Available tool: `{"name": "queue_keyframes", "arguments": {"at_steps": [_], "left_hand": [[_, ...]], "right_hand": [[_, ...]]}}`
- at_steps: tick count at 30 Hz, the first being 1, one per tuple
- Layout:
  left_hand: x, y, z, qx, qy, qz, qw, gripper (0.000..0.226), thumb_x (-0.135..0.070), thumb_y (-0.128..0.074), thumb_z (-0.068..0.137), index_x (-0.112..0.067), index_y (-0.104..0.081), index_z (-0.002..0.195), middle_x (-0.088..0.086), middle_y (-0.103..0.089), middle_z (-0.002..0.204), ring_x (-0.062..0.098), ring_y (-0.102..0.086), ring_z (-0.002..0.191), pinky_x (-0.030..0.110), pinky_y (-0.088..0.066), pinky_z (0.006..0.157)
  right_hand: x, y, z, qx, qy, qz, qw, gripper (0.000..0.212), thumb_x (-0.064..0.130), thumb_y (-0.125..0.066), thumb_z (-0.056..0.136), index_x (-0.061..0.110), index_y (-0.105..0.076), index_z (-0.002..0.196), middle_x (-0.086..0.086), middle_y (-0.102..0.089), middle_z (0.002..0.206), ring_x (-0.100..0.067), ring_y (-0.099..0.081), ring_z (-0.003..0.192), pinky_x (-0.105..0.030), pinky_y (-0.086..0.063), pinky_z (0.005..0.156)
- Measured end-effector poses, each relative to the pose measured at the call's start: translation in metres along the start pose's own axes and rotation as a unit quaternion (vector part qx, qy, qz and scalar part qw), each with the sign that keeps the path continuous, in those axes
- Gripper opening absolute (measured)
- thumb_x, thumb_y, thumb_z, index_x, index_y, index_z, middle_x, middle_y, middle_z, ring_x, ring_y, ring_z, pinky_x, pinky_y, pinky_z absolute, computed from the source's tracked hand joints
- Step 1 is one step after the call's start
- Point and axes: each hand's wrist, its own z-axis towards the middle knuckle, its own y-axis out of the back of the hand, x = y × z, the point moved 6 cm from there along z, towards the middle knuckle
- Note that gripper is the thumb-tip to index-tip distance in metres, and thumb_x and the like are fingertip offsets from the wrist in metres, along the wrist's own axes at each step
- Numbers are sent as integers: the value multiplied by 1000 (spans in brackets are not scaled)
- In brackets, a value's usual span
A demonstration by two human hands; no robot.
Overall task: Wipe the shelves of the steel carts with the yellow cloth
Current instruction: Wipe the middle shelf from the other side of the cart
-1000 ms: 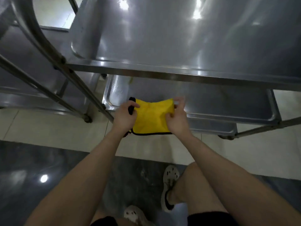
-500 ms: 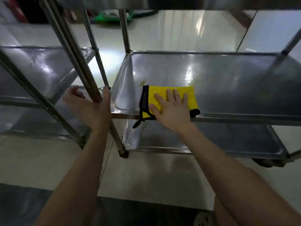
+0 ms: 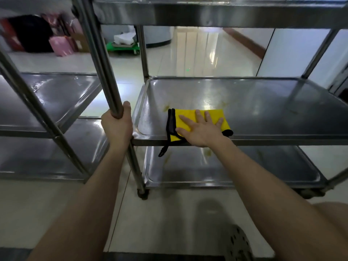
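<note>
Right hand (image 3: 202, 131) spread flat on yellow cloth (image 3: 199, 119), pressing it to middle shelf (image 3: 263, 102) near front-left corner, likely for wiping; left hand (image 3: 117, 127) grips cart post (image 3: 105, 72), probably steadying cart.

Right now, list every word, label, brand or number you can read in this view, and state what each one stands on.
No text can be read anywhere in this view.
yellow cloth: no label or print shows.
middle shelf and cart post: bare steel, no markings.
pink bags far back: too blurred to tell.
</note>
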Motion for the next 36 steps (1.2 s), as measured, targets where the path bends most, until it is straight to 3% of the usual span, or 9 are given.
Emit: {"name": "queue_keyframes", "arguments": {"at_steps": [2,6,10,13,18,23,27,31,36], "left_hand": [[-1,-1,0,-14,-7,-6,1000,56,-61,-70,88,-13,-48,69,10,-48,62,22,-52,57,43,-51,55],[4,-3,1,-23,-20,-33,999,72,-57,-71,89,9,-46,74,28,-49,61,23,-50,53,37,-46,53],[13,-5,2,-14,-38,-72,997,71,-51,-74,91,11,-45,72,36,-45,62,25,-49,46,32,-43,45],[16,-6,4,-16,-36,-64,997,68,-51,-73,90,8,-46,71,36,-44,63,28,-48,46,34,-43,45],[8,-9,9,-41,-36,-34,998,69,-51,-70,89,11,-44,73,36,-46,64,37,-47,53,54,-49,53],[-3,-10,9,-50,-54,2,997,62,-53,-66,89,4,-54,70,28,-56,63,44,-61,59,49,-51,55],[-4,-11,8,-38,-32,-30,998,59,-49,-67,89,7,-56,78,34,-53,70,36,-54,54,53,-53,55],[-5,-12,6,-17,-17,-50,998,60,-47,-69,87,11,-53,77,34,-49,66,26,-47,55,50,-48,52],[-1,-14,7,-22,-11,-53,998,46,-48,-68,83,-12,-48,65,15,-44,59,28,-47,54,45,-46,55]], "right_hand": [[-4,-3,14,1,-6,4,1000,84,101,-6,81,69,0,158,1,11,180,-38,15,164,-83,16,115],[-25,2,61,-8,-36,14,999,99,111,5,64,73,4,155,4,12,180,-36,16,164,-82,19,113],[-24,13,126,0,-57,13,998,107,114,3,58,71,5,156,3,13,180,-38,16,164,-85,20,110],[18,18,169,-4,-25,17,1000,102,111,-1,63,70,9,156,-1,12,180,-43,14,163,-86,21,108],[112,16,186,15,59,-2,998,89,101,-8,81,63,-4,162,0,9,180,-45,14,163,-88,21,106],[133,2,121,21,92,-17,995,83,94,-8,89,60,0,164,4,14,179,-41,16,163,-87,18,109],[109,-16,51,34,136,-11,990,90,97,3,76,65,-2,160,15,13,178,-32,16,165,-81,18,115],[39,-4,38,59,92,-8,994,90,100,-3,73,69,-4,158,21,14,177,-24,17,165,-75,15,121],[-3,9,95,51,14,-6,999,93,104,-9,75,67,-2,160,16,16,178,-28,19,164,-79,14,119]]}}
